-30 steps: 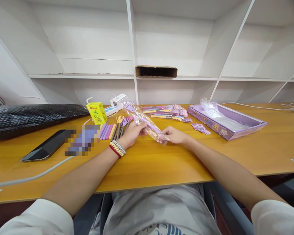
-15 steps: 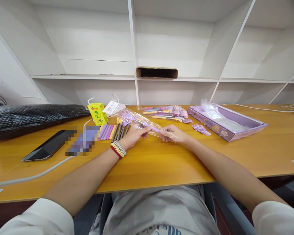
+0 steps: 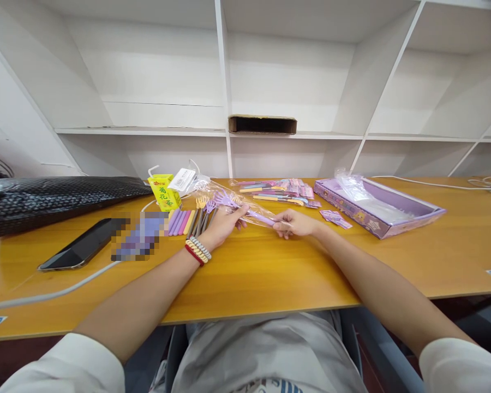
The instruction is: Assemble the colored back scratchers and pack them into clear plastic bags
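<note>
My left hand (image 3: pixel 223 222) and my right hand (image 3: pixel 295 222) both pinch a clear plastic sleeve (image 3: pixel 213 191) that lies low over the wooden table (image 3: pixel 270 267). Inside the sleeve is a purple hand-shaped stick (image 3: pixel 245 210), its claw end pointing left. My right hand grips the sleeve's near end, my left hand grips the stick's middle through the plastic. Just left of my left hand lies a row of loose coloured sticks (image 3: pixel 190 218).
A yellow drink carton (image 3: pixel 163 191) stands behind the sticks. A phone (image 3: pixel 84 243) and a black bubble-wrap bag (image 3: pixel 57 199) lie at left. A pile of packed sticks (image 3: pixel 276 191) and a purple box lid (image 3: pixel 378 204) lie at back right. A white cable (image 3: pixel 53 295) crosses the front left.
The sleeve with the purple stick has swung down from a raised tilt to nearly flat over the table, its far end moving left. Both hands stayed shut on it.
</note>
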`<move>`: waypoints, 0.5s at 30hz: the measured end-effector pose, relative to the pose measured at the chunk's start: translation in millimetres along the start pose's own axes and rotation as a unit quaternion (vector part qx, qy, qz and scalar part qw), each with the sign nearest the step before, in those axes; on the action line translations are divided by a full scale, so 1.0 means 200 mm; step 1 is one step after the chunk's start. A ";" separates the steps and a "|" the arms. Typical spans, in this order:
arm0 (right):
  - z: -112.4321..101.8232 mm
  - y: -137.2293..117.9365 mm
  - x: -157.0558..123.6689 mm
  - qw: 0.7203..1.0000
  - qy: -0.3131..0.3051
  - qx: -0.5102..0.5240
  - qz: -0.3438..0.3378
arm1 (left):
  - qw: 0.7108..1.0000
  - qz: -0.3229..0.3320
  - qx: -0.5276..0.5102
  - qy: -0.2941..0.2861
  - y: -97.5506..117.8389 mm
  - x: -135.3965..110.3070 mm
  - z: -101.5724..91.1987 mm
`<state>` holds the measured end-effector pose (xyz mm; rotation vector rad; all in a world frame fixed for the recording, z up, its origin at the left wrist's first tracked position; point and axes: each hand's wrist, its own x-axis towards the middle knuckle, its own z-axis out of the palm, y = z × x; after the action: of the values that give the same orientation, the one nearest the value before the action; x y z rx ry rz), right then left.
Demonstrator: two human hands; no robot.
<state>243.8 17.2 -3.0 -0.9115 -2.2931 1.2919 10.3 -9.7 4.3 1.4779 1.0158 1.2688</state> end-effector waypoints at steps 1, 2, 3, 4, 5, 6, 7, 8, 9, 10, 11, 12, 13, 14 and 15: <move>-0.02 0.01 0.00 1.000 -0.009 0.004 0.009 | 1.000 0.003 0.002 0.004 0.00 0.00 0.00; -0.03 0.03 0.00 1.000 -0.016 0.011 0.018 | 1.000 0.006 0.002 0.008 -0.01 0.01 -0.01; -0.05 0.04 -0.01 0.999 -0.021 0.016 0.028 | 1.000 0.008 -0.001 0.011 -0.01 0.01 -0.01; -0.06 0.05 -0.01 0.999 -0.023 0.020 0.037 | 1.000 0.009 -0.005 0.014 -0.01 0.02 -0.02; -0.07 0.06 -0.01 0.999 -0.020 0.024 0.045 | 1.000 0.010 -0.010 0.015 -0.01 0.02 -0.02; -0.07 0.06 -0.01 0.998 -0.012 0.027 0.051 | 1.000 0.011 -0.015 0.014 -0.01 0.02 -0.02; -0.06 0.06 -0.01 0.998 -0.002 0.027 0.052 | 1.000 0.011 -0.019 0.011 -0.01 0.02 -0.02; -0.05 0.05 -0.01 0.999 0.006 0.025 0.048 | 1.000 0.009 -0.021 0.005 0.00 0.02 -0.03; -0.04 0.04 -0.02 0.999 0.013 0.021 0.042 | 1.000 0.006 -0.022 -0.004 0.00 0.01 -0.02; -0.02 0.02 -0.02 0.999 0.020 0.017 0.036 | 1.000 0.001 -0.023 -0.016 0.00 0.01 -0.02; 0.00 0.00 -0.02 0.999 0.024 0.013 0.033 | 0.999 -0.006 -0.024 -0.029 -0.01 0.00 -0.02; 0.01 -0.02 -0.02 0.999 0.024 0.008 0.033 | 0.999 -0.015 -0.024 -0.044 -0.01 -0.01 -0.01; 0.03 -0.04 -0.02 0.999 0.021 0.003 0.035 | 0.998 -0.022 -0.024 -0.057 -0.01 -0.02 -0.01; 0.03 -0.06 -0.02 0.999 0.017 0.000 0.036 | 0.997 -0.027 -0.024 -0.066 -0.01 -0.02 0.00; 0.04 -0.06 -0.02 0.999 0.014 -0.004 0.035 | 0.997 -0.029 -0.023 -0.071 -0.01 -0.03 0.00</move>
<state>238.0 4.7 3.8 -1.0135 -2.2652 1.2914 10.5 -14.5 1.9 1.4695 0.9237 1.1228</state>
